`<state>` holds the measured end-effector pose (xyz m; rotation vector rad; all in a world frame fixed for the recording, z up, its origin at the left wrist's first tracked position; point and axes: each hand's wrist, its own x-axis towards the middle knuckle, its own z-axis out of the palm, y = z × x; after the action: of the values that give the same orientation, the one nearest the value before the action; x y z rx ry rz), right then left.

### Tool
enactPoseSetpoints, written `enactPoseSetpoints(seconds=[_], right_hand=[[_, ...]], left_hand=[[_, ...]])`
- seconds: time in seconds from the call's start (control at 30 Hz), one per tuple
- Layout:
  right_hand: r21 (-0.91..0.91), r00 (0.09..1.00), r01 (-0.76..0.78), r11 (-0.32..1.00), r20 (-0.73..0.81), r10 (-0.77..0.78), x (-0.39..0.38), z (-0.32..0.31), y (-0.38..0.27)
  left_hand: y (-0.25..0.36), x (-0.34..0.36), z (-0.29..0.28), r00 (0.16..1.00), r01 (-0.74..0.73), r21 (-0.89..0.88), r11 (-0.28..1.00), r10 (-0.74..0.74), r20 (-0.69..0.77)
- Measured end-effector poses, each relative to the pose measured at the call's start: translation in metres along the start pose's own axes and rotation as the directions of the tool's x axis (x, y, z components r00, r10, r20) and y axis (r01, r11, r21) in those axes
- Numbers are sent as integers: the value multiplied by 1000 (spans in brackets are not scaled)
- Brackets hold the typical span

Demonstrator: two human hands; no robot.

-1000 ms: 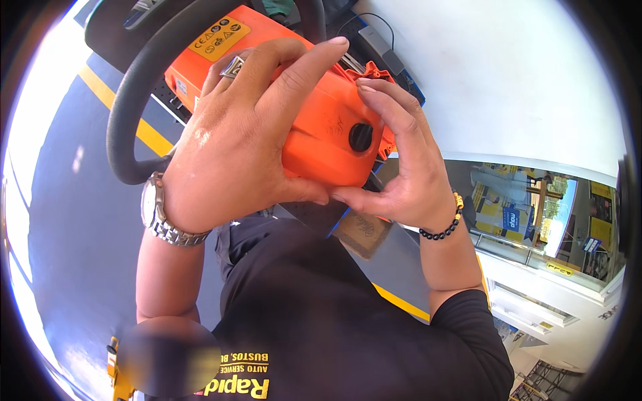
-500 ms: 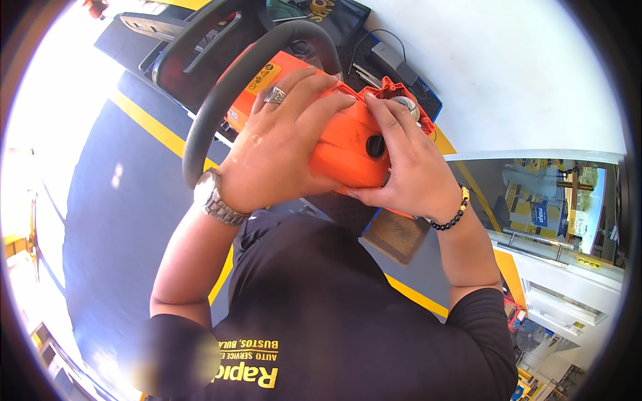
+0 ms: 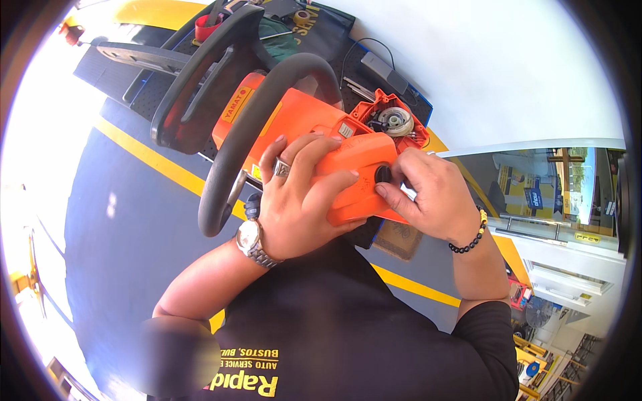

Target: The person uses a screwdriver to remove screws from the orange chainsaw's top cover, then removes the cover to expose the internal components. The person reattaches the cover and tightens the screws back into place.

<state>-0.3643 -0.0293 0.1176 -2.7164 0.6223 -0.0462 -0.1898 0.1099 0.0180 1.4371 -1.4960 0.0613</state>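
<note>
An orange chainsaw (image 3: 301, 110) with a black front handle (image 3: 231, 150) and a black hand guard (image 3: 175, 110) lies in front of me. My left hand (image 3: 297, 197) is spread over its orange cover (image 3: 368, 150), gripping it with the fingers on top and the thumb along the near edge. At the right end of that cover, my right hand (image 3: 428, 194) has its thumb and fingers pinched at a round black knob (image 3: 382, 174). Just beyond lies a separate orange starter housing (image 3: 418, 137) with a pale round reel (image 3: 396, 121) inside.
The chainsaw's bar (image 3: 140, 58) points to the far left. On the dark work surface behind are a grey box with a cable (image 3: 384, 72), thin metal tools (image 3: 360, 88), a green cloth (image 3: 277, 41) and a red cup (image 3: 207, 28). A white wall (image 3: 508, 80) stands at the right.
The chainsaw now sits lower and slightly right in view, both hands with it. My right hand has gone from holding the cover's end to pinching the black knob. The starter housing shows more fully.
</note>
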Motion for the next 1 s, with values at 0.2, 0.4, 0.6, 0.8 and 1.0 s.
enactPoseSetpoints(seconds=[0.2,0.4,0.6,0.8,1.0], right_hand=[[-57,949,-138,989,279,149,18,-24,-18],[-146,948,21,989,316,27,28,-28,-16],[-388,845,514,765,384,-372,40,-40,-13],[-448,876,376,811,458,-153,40,-45,-18],[-251,917,121,960,399,-11,31,-32,-16]], left_hand=[[-8,-8,2,996,-78,-16,997,77,-34],[-14,-18,9,994,-84,-12,996,83,-70],[-17,-21,16,983,-114,-12,993,111,-146],[-24,-17,8,985,-157,-8,988,156,-80],[-19,-13,7,992,-99,-50,994,94,-89]])
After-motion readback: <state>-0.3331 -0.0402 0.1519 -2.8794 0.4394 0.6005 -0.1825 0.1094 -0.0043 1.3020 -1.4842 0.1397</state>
